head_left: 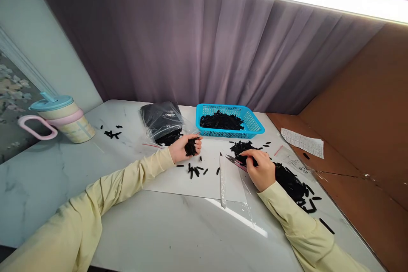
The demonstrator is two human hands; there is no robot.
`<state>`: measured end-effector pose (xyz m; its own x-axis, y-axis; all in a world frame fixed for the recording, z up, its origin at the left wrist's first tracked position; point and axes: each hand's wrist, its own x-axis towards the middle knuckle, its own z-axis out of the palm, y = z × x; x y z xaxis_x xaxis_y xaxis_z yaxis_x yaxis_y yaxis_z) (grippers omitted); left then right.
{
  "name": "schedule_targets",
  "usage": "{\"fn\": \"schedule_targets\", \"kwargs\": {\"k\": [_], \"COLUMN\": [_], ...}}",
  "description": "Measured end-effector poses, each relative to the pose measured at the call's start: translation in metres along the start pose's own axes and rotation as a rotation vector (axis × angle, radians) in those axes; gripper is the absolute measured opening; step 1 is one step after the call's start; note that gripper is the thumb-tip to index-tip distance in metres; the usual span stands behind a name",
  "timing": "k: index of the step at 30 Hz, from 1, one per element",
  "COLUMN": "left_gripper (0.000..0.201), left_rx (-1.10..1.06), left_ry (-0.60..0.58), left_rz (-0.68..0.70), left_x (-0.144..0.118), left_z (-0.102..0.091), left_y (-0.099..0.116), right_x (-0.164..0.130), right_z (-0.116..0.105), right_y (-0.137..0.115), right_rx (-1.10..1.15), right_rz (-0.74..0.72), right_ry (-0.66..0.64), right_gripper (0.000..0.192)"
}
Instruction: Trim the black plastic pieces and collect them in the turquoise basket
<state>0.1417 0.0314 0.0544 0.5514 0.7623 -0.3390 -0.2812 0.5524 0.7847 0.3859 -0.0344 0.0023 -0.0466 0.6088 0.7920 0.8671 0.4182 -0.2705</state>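
My left hand is curled round a clump of small black strips, held over a white sheet. My right hand grips a pink-handled tool with two pointed metal tips, too small to tell whether snips or tweezers. Its fingers are over a pile of black strips; some overlap hides where they touch. Between the hands a few loose strips lie on the sheet. A slim white pen-like stick with a dark point rests beside them.
Behind the hands stands a blue basket holding black strips, next to a clear bag of black material. More strips lie by my right forearm. A lidded cup is at far left; a printed paper lies at right.
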Motion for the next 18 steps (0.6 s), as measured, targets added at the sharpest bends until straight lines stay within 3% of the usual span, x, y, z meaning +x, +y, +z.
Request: {"fn": "schedule_targets", "kwargs": {"k": [3, 7, 11, 18], "left_gripper": [0.031, 0.020, 0.030, 0.030], "left_rx": [-0.140, -0.233, -0.244, -0.168], "left_ry": [0.015, 0.063, 0.101, 0.152], "left_rz": [-0.072, -0.125, -0.106, -0.056], "left_x": [0.000, 0.002, 0.005, -0.001], "left_z": [-0.003, -0.006, -0.007, 0.000], "left_y": [-0.001, -0.005, -0.009, -0.014], "right_x": [0.000, 0.000, 0.000, 0.000], "right_z": [0.000, -0.001, -0.001, -0.001], "right_y": [0.001, 0.000, -0.001, -0.002], "right_rx": [0.007, 0.015, 0.019, 0.013], "right_rz": [0.002, 0.001, -0.005, -0.030], "right_ry": [-0.009, -0.021, -0.021, -0.014], "right_gripper": [0.024, 0.024, 0.025, 0.025]}}
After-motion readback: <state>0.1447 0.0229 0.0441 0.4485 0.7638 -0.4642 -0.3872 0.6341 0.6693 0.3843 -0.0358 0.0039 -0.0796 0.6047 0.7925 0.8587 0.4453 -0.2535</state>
